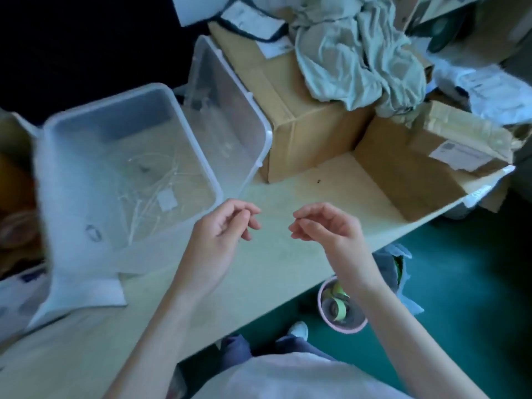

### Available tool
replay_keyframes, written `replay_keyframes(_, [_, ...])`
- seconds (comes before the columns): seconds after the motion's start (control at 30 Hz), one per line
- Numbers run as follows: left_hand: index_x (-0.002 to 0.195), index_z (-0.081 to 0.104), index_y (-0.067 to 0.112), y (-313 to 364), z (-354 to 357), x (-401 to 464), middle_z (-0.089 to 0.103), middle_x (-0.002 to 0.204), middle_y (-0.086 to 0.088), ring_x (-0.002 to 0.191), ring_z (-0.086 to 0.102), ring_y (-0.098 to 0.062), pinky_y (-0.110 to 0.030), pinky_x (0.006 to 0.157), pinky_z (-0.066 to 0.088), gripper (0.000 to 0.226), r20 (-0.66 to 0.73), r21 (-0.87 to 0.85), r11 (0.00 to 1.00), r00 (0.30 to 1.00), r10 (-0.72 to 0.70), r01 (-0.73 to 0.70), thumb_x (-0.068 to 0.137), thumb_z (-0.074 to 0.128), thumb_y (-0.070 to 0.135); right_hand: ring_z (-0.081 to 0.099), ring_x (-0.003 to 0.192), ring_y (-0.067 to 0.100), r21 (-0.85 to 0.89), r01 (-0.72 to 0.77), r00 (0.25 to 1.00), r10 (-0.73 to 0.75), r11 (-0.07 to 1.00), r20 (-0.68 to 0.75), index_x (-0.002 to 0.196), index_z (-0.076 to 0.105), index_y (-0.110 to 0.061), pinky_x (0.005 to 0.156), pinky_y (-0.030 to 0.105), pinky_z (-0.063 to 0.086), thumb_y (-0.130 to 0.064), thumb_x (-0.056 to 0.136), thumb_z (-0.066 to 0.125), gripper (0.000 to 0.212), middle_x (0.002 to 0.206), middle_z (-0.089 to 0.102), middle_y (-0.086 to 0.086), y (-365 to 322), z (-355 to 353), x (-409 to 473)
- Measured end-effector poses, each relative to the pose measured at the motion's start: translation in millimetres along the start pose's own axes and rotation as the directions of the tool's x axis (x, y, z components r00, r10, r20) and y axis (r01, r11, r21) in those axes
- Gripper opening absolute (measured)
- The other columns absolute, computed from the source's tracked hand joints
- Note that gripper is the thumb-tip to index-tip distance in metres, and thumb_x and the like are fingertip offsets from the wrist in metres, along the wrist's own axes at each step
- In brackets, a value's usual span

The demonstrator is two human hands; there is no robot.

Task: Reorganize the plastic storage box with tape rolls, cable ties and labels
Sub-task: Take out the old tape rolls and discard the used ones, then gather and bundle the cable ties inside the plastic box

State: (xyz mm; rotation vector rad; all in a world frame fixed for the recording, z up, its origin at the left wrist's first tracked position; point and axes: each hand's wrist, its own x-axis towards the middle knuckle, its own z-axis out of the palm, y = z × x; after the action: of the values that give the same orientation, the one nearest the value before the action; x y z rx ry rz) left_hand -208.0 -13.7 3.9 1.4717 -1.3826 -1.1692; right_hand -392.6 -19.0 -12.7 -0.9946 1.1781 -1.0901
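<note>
A clear plastic storage box [86,226] stands on the pale table at the left. Inside it lie several white cable ties [149,191] and a small white label [167,200]. Its clear lid [230,110] leans upright between the box and a cardboard carton. My left hand [221,231] hovers just right of the box's near corner, fingers loosely curled, thumb near the fingertips. My right hand [325,226] hovers a short gap to its right in a mirrored pose. I see nothing in either hand.
Two cardboard cartons [305,133] [403,182] stand behind and right of my hands, with a crumpled grey cloth [354,53] on top. A pink bin [342,326] with green tape rolls sits on the green floor below the table edge. White paper [83,289] lies under the box.
</note>
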Motion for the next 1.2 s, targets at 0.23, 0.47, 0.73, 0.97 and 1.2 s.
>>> replay_keyframes(0.23, [0.088, 0.064, 0.024, -21, -87, -4, 0.067, 0.077, 0.011, 0.068, 0.057, -0.004, -0.011, 0.067, 0.044, 0.022, -0.149, 0.061, 0.998, 0.989, 0.022, -0.013, 0.096, 0.049, 0.01, 0.065, 0.064, 0.014, 0.004, 0.028, 0.995, -0.028, 1.0, 0.098, 0.084, 0.064, -0.004, 0.067, 0.019, 0.052, 0.013, 0.088, 0.05, 0.023, 0.065, 0.069, 0.002, 2, 89, 22])
replay_keyframes(0.47, [0.091, 0.063, 0.03, -48, -157, -3, 0.068, 0.078, 0.015, 0.072, 0.061, 0.002, -0.016, 0.069, 0.046, 0.02, -0.186, 0.274, 0.962, 0.981, 0.052, 0.001, 0.096, 0.051, 0.015, 0.064, 0.064, 0.012, -0.032, 0.108, 0.977, -0.1, 0.994, 0.19, 0.084, 0.064, -0.006, 0.067, 0.018, 0.051, 0.014, 0.088, 0.051, 0.024, 0.065, 0.068, 0.0, 0, 162, 49])
replay_keyframes(0.73, [0.099, 0.063, 0.024, -50, -196, 21, 0.062, 0.088, 0.017, 0.084, 0.059, 0.001, -0.013, 0.072, 0.042, 0.013, -0.176, 0.408, 0.911, 0.984, 0.015, 0.059, 0.096, 0.05, 0.021, 0.064, 0.065, 0.011, -0.201, 0.189, 0.963, -0.14, 0.961, 0.232, 0.083, 0.065, -0.013, 0.07, 0.021, 0.052, 0.013, 0.087, 0.053, 0.029, 0.067, 0.069, -0.003, -2, 193, 97])
replay_keyframes(0.97, [0.105, 0.061, 0.014, -75, -204, 105, 0.061, 0.107, -0.001, 0.097, 0.058, -0.022, -0.038, 0.087, 0.048, 0.02, -0.163, 0.597, 0.779, 0.98, -0.117, 0.192, 0.096, 0.045, 0.022, 0.066, 0.07, 0.019, -0.29, 0.241, 0.943, -0.153, 0.926, 0.294, 0.082, 0.064, -0.015, 0.076, 0.029, 0.053, 0.013, 0.086, 0.053, 0.03, 0.074, 0.068, 0.007, -13, 196, 147])
replay_keyframes(1.2, [0.131, 0.05, 0.008, -139, -196, 183, 0.052, 0.132, -0.021, 0.12, 0.052, -0.034, -0.038, 0.094, 0.043, 0.042, -0.052, 0.755, 0.579, 0.908, -0.415, 0.308, 0.094, 0.048, 0.027, 0.065, 0.069, 0.017, -0.301, 0.264, 0.926, -0.154, 0.916, 0.346, 0.081, 0.065, -0.017, 0.078, 0.034, 0.053, 0.011, 0.085, 0.055, 0.03, 0.073, 0.069, 0.004, -15, 197, 182])
